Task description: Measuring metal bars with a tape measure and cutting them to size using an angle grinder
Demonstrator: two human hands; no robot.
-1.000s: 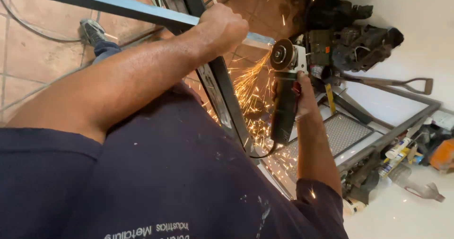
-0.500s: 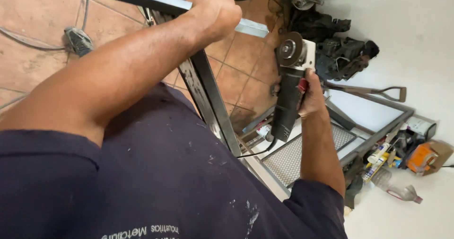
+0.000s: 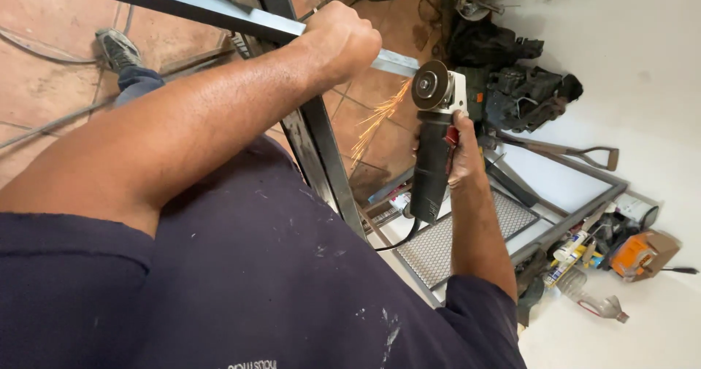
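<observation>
The person's left hand is closed in a tight grip around a grey steel bar that runs across the top of the view, the fist sitting close to the bar's cut end. The right hand has its grip wrapped around the black body of an angle grinder, held upright with the disc at the top, just beside the end of the bar; whether the disc touches the metal cannot be told. A thin spray of orange sparks falls down and to the left from that spot. Below the left fist a dark steel upright crosses under the bar and drops toward the person's dark blue shirt, which is flecked with pale specks. The grinder's black cord trails from the base of the tool. Under the right forearm lies a metal frame filled with mesh. A shovel with a D-shaped handle lies beyond it on the white floor, near a heap of dark tools. To the lower right sit an orange box, tubes and a clear plastic bottle. A shoe rests on the terracotta tiles at upper left.
</observation>
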